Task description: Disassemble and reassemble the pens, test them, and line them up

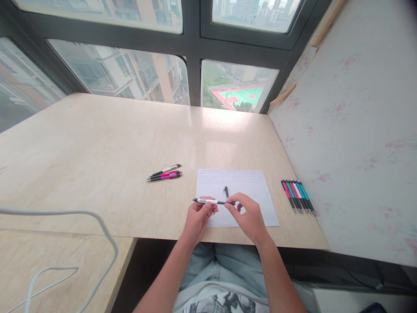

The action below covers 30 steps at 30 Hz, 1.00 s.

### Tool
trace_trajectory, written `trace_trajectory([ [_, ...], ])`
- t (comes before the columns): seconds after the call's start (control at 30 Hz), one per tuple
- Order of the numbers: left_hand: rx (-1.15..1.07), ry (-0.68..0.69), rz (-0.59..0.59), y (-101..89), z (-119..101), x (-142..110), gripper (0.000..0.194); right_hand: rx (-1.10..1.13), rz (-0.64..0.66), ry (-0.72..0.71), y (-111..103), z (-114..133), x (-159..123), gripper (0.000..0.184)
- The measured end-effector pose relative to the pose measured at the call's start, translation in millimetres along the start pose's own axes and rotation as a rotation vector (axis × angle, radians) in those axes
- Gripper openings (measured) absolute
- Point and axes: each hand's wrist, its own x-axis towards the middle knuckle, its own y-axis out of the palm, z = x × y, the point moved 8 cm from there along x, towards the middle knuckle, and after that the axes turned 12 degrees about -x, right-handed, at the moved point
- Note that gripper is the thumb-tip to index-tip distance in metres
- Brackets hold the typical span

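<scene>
Pen (208, 201) held over paper (262, 208)

The left hand (196, 217) pinches the pen's white part; the right hand (250, 215) pinches its dark end. A small black piece (226, 191) lies on the paper, just beyond the pen. Loose pens (166, 175) lie left, a row of pens (298, 195) right.

Single head-worn view, wearer's own vantage above the lap (233, 257), directed forward and steeply down, desk (107, 143) within arm's reach, window (193, 48) beyond.
</scene>
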Motion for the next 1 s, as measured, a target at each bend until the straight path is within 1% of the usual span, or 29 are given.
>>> trace_trajectory([
  [0.13, -0.022, 0.005, 0.003, 0.0, -1, 1, 0.017, 0.027, -0.047, -0.041, -1, 4, -1, 0.008],
  [0.3, -0.071, 0.001, -0.026, -3.5, 0, 1, 0.020, 0.073, -0.057, -0.101, -1, 11, 0, 0.017],
  [0.37, -0.081, -0.006, -0.031, -3.6, 0, 1, 0.020, 0.068, -0.046, -0.111, 0, 13, 0, 0.012],
  [0.43, -0.088, -0.011, -0.032, -3.0, 1, 1, 0.019, 0.059, -0.039, -0.094, 0, 13, -1, 0.008],
  [0.57, -0.107, -0.018, -0.055, -4.1, 0, 0, 0.021, 0.031, -0.064, -0.040, -4, 7, -2, 0.010],
  [0.67, -0.123, -0.021, -0.072, -6.1, 0, 1, 0.022, 0.026, -0.063, -0.028, -9, 4, -3, 0.010],
  [0.73, -0.133, -0.018, -0.081, -7.9, 0, 1, 0.023, 0.020, -0.034, -0.027, -11, 2, -3, 0.011],
  [0.83, -0.145, -0.010, -0.086, -9.7, 0, 1, 0.022, -0.018, 0.045, -0.038, -12, 1, -6, 0.012],
  [0.9, -0.149, -0.010, -0.087, -10.3, 0, 1, 0.022, -0.051, 0.058, -0.036, -16, 0, -8, 0.013],
  [1.0, -0.161, -0.010, -0.096, -11.1, 0, 1, 0.022, -0.112, 0.027, -0.024, -29, -4, -11, 0.012],
])
